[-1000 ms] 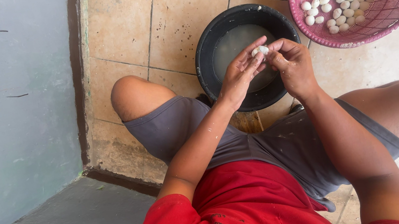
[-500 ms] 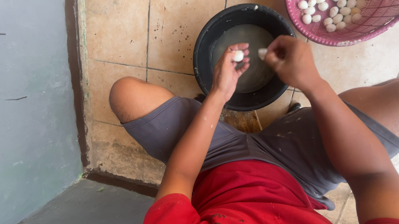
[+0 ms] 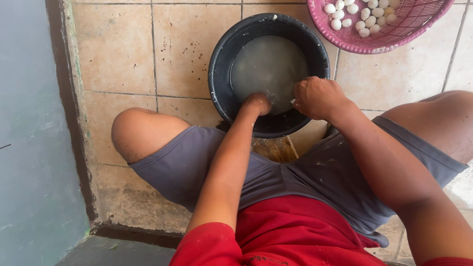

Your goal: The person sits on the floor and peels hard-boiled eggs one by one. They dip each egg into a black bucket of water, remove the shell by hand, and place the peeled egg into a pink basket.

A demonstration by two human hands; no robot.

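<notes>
Black bucket (image 3: pixel 220 72) rim lies under both hands' (image 3: pixel 257 104) (image 3: pixel 316 97) grip.

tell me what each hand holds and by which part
Cannot tell: both the left hand and right hand are curled over the black basin, hiding any grip.
</notes>
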